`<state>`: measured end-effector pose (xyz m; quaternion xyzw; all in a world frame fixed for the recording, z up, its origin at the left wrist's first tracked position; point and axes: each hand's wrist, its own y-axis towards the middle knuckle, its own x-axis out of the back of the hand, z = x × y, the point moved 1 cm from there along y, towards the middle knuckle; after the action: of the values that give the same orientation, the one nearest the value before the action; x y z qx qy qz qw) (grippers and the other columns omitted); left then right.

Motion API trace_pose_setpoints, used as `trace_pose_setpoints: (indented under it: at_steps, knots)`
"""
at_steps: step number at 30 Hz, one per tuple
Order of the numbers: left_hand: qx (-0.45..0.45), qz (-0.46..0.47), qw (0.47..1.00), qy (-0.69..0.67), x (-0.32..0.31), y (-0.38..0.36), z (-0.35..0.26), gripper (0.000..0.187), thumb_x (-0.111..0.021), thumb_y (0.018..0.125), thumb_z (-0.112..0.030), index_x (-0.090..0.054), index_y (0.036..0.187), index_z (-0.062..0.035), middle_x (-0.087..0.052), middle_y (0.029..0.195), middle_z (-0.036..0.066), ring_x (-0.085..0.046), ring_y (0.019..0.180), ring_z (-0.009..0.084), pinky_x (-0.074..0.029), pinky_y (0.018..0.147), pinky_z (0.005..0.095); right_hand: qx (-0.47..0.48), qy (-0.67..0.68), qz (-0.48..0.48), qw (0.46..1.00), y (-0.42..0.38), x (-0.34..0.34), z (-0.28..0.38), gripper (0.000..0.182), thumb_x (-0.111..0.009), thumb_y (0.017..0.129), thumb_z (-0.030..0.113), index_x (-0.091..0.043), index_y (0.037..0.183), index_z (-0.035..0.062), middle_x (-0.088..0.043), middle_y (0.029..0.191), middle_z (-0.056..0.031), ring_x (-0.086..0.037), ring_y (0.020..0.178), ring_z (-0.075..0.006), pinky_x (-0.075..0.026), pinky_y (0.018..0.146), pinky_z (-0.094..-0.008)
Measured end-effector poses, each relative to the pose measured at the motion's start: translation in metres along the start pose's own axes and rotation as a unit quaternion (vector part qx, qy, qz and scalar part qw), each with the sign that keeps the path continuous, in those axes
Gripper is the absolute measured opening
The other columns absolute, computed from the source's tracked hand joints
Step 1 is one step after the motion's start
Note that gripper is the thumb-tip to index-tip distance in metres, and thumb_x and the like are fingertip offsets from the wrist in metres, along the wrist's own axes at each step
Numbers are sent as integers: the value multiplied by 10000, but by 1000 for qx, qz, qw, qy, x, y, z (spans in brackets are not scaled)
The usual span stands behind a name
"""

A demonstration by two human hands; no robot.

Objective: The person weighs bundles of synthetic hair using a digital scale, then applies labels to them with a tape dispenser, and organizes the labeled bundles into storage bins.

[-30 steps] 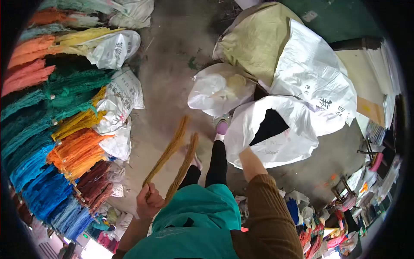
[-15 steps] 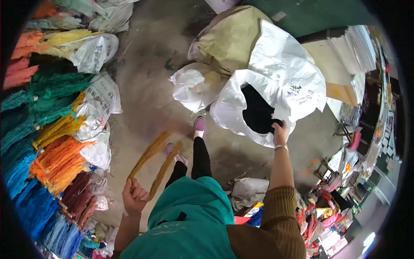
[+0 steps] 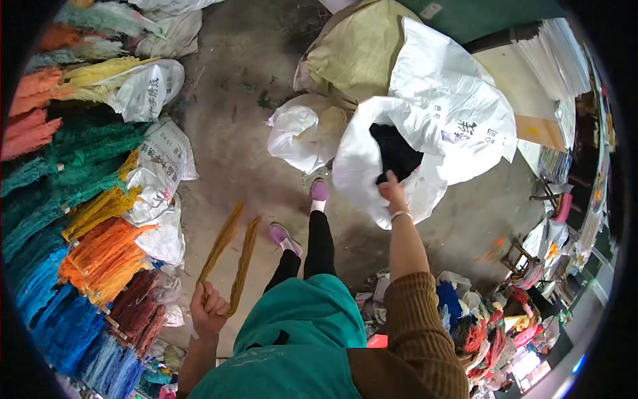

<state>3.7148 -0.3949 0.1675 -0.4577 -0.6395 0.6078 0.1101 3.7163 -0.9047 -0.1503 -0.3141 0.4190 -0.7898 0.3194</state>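
My left hand (image 3: 210, 308) is closed around a golden-brown skein of yarn (image 3: 244, 263), whose loop hangs out over the floor in two strands. Over on the right, a large white woven sack (image 3: 355, 159) lies with its mouth open towards me. Inside it is a dark mass that looks like black yarn (image 3: 397, 151). At the lower edge of that mass, inside the sack's mouth, my right hand (image 3: 393, 191) has its fingers closed on the black yarn. The fingertips are partly hidden against the dark material.
Colourful skeins, among them orange ones (image 3: 103, 256) and green ones (image 3: 86, 149), hang along the left with white bags (image 3: 159, 156) beside them. A smaller white bag (image 3: 292, 136) and a yellowish sack (image 3: 355, 53) stand ahead. Mixed yarn (image 3: 475, 336) is piled at lower right.
My right hand has moved left across the sack's mouth, and the black yarn now shows less and sits deeper. The golden-brown skein has swung slightly; my left hand still holds it. My feet have shifted.
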Motion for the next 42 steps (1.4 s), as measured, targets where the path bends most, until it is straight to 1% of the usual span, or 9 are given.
trace_pose_setpoints:
  at_steps: [4, 8, 13, 17, 21, 24, 36, 38, 42]
  knots:
    - [7, 2, 1000, 10, -2, 1, 1, 319, -386, 1038, -359, -526, 874, -124, -253, 500, -59, -224, 412, 61, -287, 468, 235, 160, -541, -146, 813, -58, -67, 11, 564, -790, 740, 296, -479, 1142, 50, -603, 1062, -175, -573, 1048, -394, -499, 885, -506]
    - [8, 29, 1000, 0, -7, -4, -2, 312, -378, 1038, -360, -529, 887, -132, -252, 500, -56, -233, 416, 64, -305, 488, 247, 114, -486, -236, 834, -54, -81, -3, 499, -727, 699, -11, -486, 1133, 34, -510, 1212, -226, -525, 1128, -399, -522, 837, -470]
    - [-1, 27, 1000, -12, -4, -11, 1, 304, -380, 1037, -355, -533, 902, -131, -250, 504, -56, -223, 420, 69, -307, 492, 251, 180, -396, -237, 869, -38, -63, -27, 183, -609, 841, 122, -575, 994, 28, -625, 1024, -237, -602, 969, -427, -500, 825, -525]
    - [-31, 21, 999, -2, -7, -23, -1, 296, -398, 1032, -352, -540, 899, -128, -255, 509, -55, -222, 424, 68, -292, 481, 243, 159, -331, -172, 914, -87, -38, 26, 502, -603, 733, 243, -607, 1178, 9, -645, 1085, -276, -589, 1075, -426, -466, 920, -459]
    - [-61, 52, 997, -12, -1, -36, -5, 287, -422, 1024, -331, -550, 878, -122, -271, 514, -55, -228, 430, 64, -256, 459, 226, 330, -578, -250, 703, -127, 12, 57, 323, -680, 745, 323, -643, 967, 92, -651, 903, -166, -551, 955, -432, -454, 844, -503]
    - [-95, 57, 993, -45, 10, -47, -4, 264, -433, 1022, -308, -558, 884, -121, -263, 521, -58, -238, 434, 60, -278, 464, 230, 266, -477, -128, 828, -147, 40, 80, 350, -734, 735, 358, -593, 898, 81, -625, 979, -191, -562, 944, -432, -460, 789, -510]
    - [-237, 94, 956, -148, 100, -119, 14, 279, -449, 1019, -302, -528, 821, -123, -244, 525, -63, -231, 442, 56, -260, 462, 236, 473, -595, -156, 631, -345, 46, 190, 220, -655, 774, 243, -605, 885, 60, -652, 777, -206, -622, 767, -434, -499, 652, -480]
    - [-256, 44, 942, -210, 117, -135, 17, 280, -470, 1009, -307, -510, 795, -130, -255, 529, -62, -237, 443, 62, -242, 454, 242, 536, -433, -49, 724, -349, 52, 196, 267, -670, 749, 191, -655, 954, 21, -684, 814, -179, -654, 737, -272, -508, 656, -441]
    - [-291, -11, 924, -248, 163, -180, 23, 285, -498, 988, -297, -470, 743, -154, -289, 543, -58, -275, 450, 79, -254, 451, 244, 719, -158, -52, 675, -506, 6, 238, 337, -698, 787, 186, -626, 1053, -7, -675, 933, -170, -644, 816, -263, -517, 700, -400]
